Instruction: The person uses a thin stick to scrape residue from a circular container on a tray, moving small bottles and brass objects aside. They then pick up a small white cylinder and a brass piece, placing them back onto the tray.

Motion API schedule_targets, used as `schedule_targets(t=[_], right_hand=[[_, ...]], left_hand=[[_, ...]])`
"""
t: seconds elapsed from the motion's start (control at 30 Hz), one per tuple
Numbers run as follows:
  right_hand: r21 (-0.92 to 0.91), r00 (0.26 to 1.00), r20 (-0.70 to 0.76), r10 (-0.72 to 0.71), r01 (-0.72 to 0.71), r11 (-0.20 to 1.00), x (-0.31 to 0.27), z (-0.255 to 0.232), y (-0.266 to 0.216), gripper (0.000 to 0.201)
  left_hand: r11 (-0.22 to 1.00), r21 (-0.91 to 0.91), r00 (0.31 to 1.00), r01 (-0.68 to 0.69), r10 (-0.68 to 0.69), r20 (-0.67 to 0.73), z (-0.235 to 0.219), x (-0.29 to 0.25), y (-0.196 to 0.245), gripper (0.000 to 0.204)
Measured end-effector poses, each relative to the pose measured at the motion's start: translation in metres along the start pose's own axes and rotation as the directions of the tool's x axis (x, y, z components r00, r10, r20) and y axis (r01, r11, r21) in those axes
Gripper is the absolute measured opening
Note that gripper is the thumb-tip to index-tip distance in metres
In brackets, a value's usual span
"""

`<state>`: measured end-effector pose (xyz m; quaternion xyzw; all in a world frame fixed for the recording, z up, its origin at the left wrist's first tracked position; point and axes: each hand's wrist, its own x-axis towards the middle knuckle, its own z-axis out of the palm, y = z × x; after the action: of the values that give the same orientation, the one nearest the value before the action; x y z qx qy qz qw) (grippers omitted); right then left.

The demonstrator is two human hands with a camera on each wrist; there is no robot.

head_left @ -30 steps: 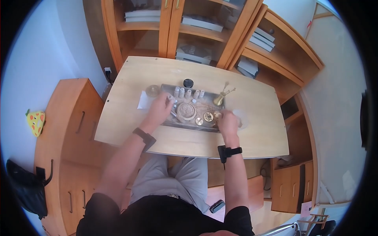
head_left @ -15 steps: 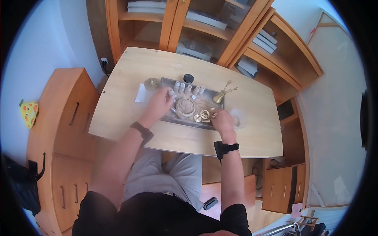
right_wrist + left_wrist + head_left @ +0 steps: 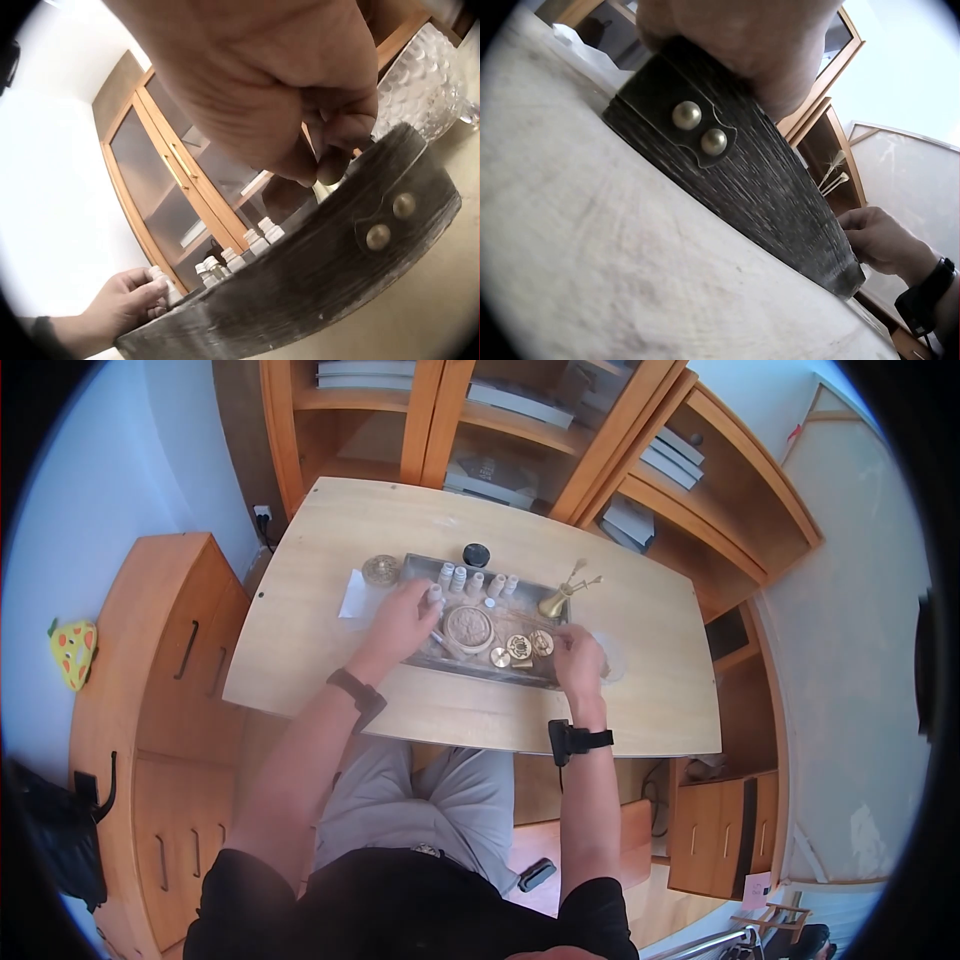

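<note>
My left hand (image 3: 401,622) grips a small pale bottle (image 3: 434,592) over the left end of a dark wooden tray (image 3: 470,670). In the right wrist view that bottle (image 3: 166,285) stands upright between thumb and fingers. At the tray's right end is my right hand (image 3: 582,662), fingers bent with their tips close together; I cannot tell whether they pinch anything. Just left of it lie a patterned brass disc (image 3: 541,643), a second brass disc (image 3: 519,647) and a small plain brass piece (image 3: 500,657). A round dish (image 3: 469,627) of pale powder sits mid-tray.
Several small bottles (image 3: 459,578) line the tray's back, near a white cap (image 3: 490,603). A brass vase (image 3: 553,603) with thin tools stands back right. Textured glass bowl (image 3: 420,82) beyond the right end. White paper (image 3: 358,596), round ornate piece (image 3: 381,569) and black jar (image 3: 476,555) lie outside.
My right hand has drawn back rightward from the brass pieces, and the patterned disc it partly covered now shows fully. The left hand stays by the tray's left end with the bottle.
</note>
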<state>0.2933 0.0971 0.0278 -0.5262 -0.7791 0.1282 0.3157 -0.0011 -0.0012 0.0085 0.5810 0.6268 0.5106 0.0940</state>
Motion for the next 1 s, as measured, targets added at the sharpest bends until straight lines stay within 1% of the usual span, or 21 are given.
schedule_targets(t=[0.07,0.17,0.27,0.37,0.47,0.57,0.67,0.77,0.87,0.97,1.0], right_hand=[[0.022,1.000,-0.012,0.017,-0.017,1.000,-0.001,-0.009,-0.001,0.014],[-0.185,0.972,0.236,-0.020,0.065,0.981,-0.001,-0.020,0.004,0.017],[-0.150,0.955,0.293,0.038,0.007,0.989,-0.008,-0.031,-0.026,0.021],[0.050,0.921,0.390,-0.018,-0.002,0.999,-0.008,-0.014,-0.024,0.026],[0.052,0.884,0.461,-0.070,0.052,0.997,-0.006,-0.004,-0.030,0.026],[-0.047,0.930,0.367,-0.030,0.051,0.998,-0.003,0.013,-0.026,0.027],[0.155,0.972,0.195,-0.128,0.098,0.983,-0.006,0.014,-0.056,0.027],[0.202,0.941,0.183,-0.284,0.246,0.948,-0.009,0.020,-0.079,0.028],[0.129,0.944,0.207,-0.258,0.235,0.963,-0.008,0.044,-0.070,0.025],[0.259,0.965,0.206,-0.164,0.107,0.960,-0.007,0.046,-0.067,0.019],[0.236,0.967,0.228,-0.111,0.056,0.970,-0.006,0.046,-0.065,0.017]], left_hand=[[1.000,0.010,1.000,0.008,-0.008,0.013,0.000,0.000,0.000,0.024],[1.000,0.015,1.000,0.003,-0.003,-0.026,0.003,0.000,-0.002,0.024],[0.999,0.005,0.999,0.035,-0.035,0.009,-0.001,0.001,0.005,0.023],[0.998,-0.027,0.999,0.050,-0.050,0.014,-0.002,0.000,0.007,0.023],[1.000,-0.022,1.000,0.018,-0.018,-0.005,0.000,0.000,0.003,0.023],[0.999,-0.025,1.000,0.019,-0.020,-0.013,0.001,0.001,0.004,0.023],[0.997,-0.065,0.999,0.046,-0.046,0.001,0.000,0.001,0.004,0.022],[0.988,-0.085,0.990,0.129,-0.124,0.068,-0.006,0.002,0.013,0.025],[0.989,-0.078,0.991,0.123,-0.117,0.069,-0.008,0.002,0.015,0.025],[0.997,-0.066,0.999,0.048,-0.049,-0.016,-0.003,0.002,0.008,0.020],[0.995,-0.078,0.998,0.067,-0.068,-0.007,-0.003,0.001,0.009,0.020]])
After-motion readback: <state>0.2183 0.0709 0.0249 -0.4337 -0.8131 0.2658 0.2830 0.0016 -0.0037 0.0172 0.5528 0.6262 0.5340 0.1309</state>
